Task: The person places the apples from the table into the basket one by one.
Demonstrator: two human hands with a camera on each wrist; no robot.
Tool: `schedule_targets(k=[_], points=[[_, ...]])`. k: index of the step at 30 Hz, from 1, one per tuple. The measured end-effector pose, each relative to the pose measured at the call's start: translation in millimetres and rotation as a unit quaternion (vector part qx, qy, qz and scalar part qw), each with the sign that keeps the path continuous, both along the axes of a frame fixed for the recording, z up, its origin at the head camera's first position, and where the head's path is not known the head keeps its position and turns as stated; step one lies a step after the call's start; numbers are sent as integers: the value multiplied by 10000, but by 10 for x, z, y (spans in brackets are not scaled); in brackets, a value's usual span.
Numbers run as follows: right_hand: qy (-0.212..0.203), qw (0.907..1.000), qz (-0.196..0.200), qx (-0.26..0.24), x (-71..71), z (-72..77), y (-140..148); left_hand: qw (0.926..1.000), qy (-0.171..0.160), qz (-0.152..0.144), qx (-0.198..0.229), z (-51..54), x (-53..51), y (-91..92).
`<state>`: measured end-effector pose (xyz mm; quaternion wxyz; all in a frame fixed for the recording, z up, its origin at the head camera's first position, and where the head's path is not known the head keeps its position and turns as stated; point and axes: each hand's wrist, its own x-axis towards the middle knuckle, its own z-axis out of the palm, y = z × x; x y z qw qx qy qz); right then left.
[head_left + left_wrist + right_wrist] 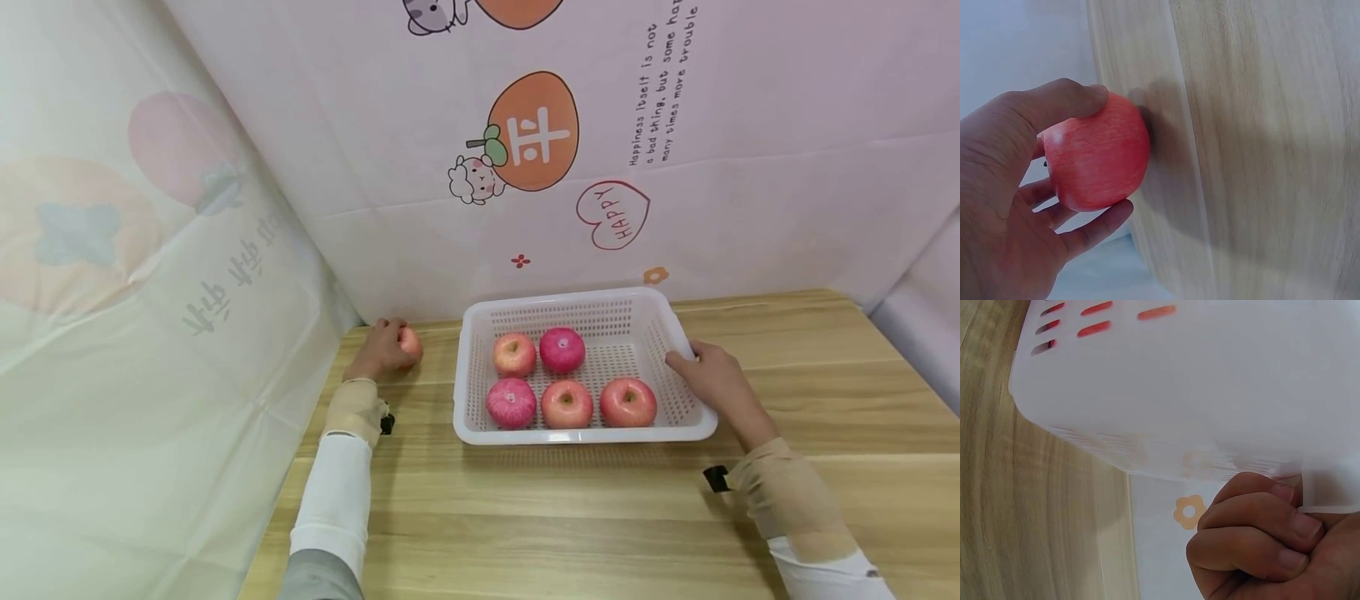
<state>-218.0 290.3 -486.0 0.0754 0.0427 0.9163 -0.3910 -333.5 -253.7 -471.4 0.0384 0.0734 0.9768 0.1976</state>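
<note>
My left hand [381, 350] grips a red apple [1099, 153] near the table's far left corner. In the left wrist view the thumb lies over one side of the apple and the fingers curl round the other. My right hand [716, 379] holds the right rim of a white plastic basket [585, 436], thumb on top and fingers curled beneath, as the right wrist view shows. Inside the basket are several apples: a yellowish-red apple [514, 355], a deep pink apple [562, 350] behind, and a streaked pink apple [512, 403] with two light red ones in front.
The wooden table [525, 517] has its far edge against a white printed cloth [375, 167]. Another cloth [150, 375] hangs along the left side. A black wrist camera [717, 478] sits on the right wrist.
</note>
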Motion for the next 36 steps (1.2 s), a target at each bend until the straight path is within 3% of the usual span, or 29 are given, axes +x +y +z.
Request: schedule_targets(k=[9,36], points=[[-113,9999,-20,33,10,36,-5,9998,63,-80,-198,58,-12,-35],[-62,9999,-10,98,0,23,1,9975,206,-323,-601,385,14,-25]])
